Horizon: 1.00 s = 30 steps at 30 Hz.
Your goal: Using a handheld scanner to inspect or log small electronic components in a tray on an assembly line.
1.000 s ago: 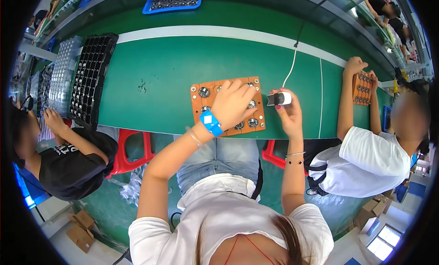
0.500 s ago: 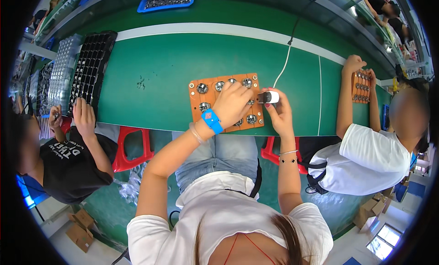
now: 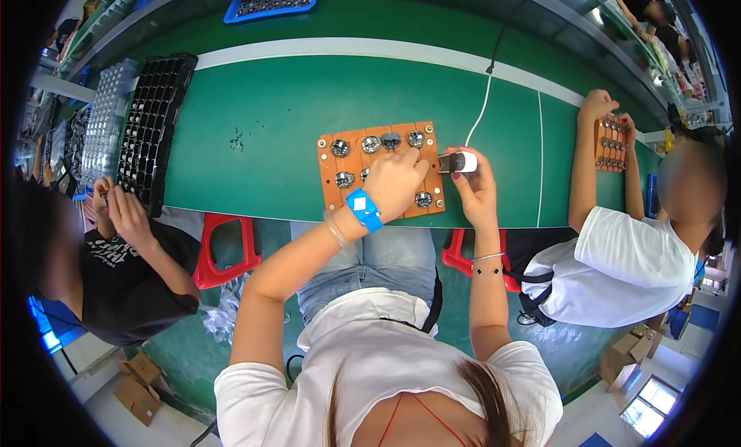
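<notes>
An orange-brown board (image 3: 356,158) lies in front of me on the green table, with rows of small round black-and-silver parts (image 3: 370,144) and metal screws at its edges. Over the board's middle, my left hand (image 3: 394,183) has its fingers bent and drawn together at the lower right parts; its fingertips hide whatever may be in them. Wrapped round a small black-and-white device (image 3: 463,162) is my right hand (image 3: 478,192), just off the board's right edge. A white cable (image 3: 480,117) runs up from behind that device.
Small dark bits (image 3: 238,138) lie scattered left of the board. Black compartment trays (image 3: 154,123) stand at the table's left end, and a blue tray (image 3: 272,1) of small parts sits at the back. Co-workers sit on both sides; the right one holds a similar board (image 3: 610,143).
My left hand has shifted slightly toward me, uncovering a round part in the top row. My right hand stays nearly still with the device. The left co-worker's hands have come together.
</notes>
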### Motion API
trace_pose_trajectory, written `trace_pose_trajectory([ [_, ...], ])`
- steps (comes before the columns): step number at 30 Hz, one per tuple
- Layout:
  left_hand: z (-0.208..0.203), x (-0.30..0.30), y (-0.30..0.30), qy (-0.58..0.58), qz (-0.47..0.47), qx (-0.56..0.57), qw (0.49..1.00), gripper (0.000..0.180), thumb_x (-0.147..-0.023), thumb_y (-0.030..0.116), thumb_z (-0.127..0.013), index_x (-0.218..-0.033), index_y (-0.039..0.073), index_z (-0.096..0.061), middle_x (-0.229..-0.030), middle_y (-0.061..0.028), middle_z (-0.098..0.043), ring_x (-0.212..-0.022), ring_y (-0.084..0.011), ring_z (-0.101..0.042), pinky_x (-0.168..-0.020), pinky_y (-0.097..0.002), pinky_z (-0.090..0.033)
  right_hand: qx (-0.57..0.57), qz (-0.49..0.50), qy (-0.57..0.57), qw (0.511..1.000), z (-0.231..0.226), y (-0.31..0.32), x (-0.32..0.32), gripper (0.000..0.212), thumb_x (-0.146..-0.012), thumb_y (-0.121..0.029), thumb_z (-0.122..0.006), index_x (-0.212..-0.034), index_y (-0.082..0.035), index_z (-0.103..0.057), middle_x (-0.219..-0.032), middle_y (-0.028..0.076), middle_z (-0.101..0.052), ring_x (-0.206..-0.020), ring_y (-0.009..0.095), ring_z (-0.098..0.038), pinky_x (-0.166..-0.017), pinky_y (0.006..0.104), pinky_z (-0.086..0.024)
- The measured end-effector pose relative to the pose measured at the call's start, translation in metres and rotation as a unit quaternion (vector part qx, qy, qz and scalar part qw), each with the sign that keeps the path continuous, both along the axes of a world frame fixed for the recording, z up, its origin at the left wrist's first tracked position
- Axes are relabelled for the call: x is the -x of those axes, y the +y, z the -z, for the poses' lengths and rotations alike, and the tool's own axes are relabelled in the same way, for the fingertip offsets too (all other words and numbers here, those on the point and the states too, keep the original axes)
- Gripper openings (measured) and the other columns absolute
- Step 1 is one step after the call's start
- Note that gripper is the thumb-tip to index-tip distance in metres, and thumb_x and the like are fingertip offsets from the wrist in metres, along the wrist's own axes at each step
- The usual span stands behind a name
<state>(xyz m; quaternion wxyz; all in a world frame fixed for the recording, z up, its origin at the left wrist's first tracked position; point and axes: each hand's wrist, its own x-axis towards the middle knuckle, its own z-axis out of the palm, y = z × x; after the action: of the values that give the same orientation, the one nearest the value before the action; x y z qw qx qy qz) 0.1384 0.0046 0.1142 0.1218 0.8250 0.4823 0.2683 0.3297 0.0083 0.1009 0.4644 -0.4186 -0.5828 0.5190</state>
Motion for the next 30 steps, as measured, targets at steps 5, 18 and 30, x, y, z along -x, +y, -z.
trace_pose_trajectory([
  [5, -0.006, 0.002, 0.002, -0.013, -0.006, 0.009, 1.0, 0.009, -0.07, 0.0, -0.063, -0.078, 0.002, -0.06, -0.082, -0.0107, -0.056, -0.065, -0.0293, -0.06, -0.06, -0.0381, -0.05, -0.016, 0.0, -0.006, 1.0, 0.0, 0.002, -0.004, 0.038, -0.091, -0.002, -0.057, -0.127, 0.001, -0.045, -0.122, 0.014, -0.058, -0.117, 0.024, -0.054, -0.102, 0.0364, -0.04],
  [18, -0.015, -0.006, 0.001, -0.083, -0.003, 0.095, 0.992, 0.012, -0.08, 0.008, -0.064, -0.086, 0.003, -0.055, -0.09, -0.0112, -0.054, -0.069, -0.0322, -0.061, -0.059, -0.0411, -0.052, -0.008, -0.033, 0.004, 0.999, -0.004, -0.002, 0.002, 0.037, -0.091, -0.001, -0.056, -0.127, 0.0, -0.047, -0.124, 0.015, -0.057, -0.119, 0.023, -0.052, -0.103, 0.0361, -0.039],
  [30, -0.015, 0.009, -0.011, -0.081, -0.017, 0.016, 0.996, 0.025, -0.071, 0.014, -0.074, -0.089, 0.006, -0.058, -0.097, -0.007, -0.059, -0.091, -0.0287, -0.056, -0.08, -0.0393, -0.045, -0.023, 0.056, 0.12, 0.991, -0.018, 0.0, -0.009, 0.042, -0.091, -0.004, -0.058, -0.13, 0.001, -0.041, -0.123, 0.018, -0.055, -0.117, 0.03, -0.054, -0.103, 0.0419, -0.04],
])
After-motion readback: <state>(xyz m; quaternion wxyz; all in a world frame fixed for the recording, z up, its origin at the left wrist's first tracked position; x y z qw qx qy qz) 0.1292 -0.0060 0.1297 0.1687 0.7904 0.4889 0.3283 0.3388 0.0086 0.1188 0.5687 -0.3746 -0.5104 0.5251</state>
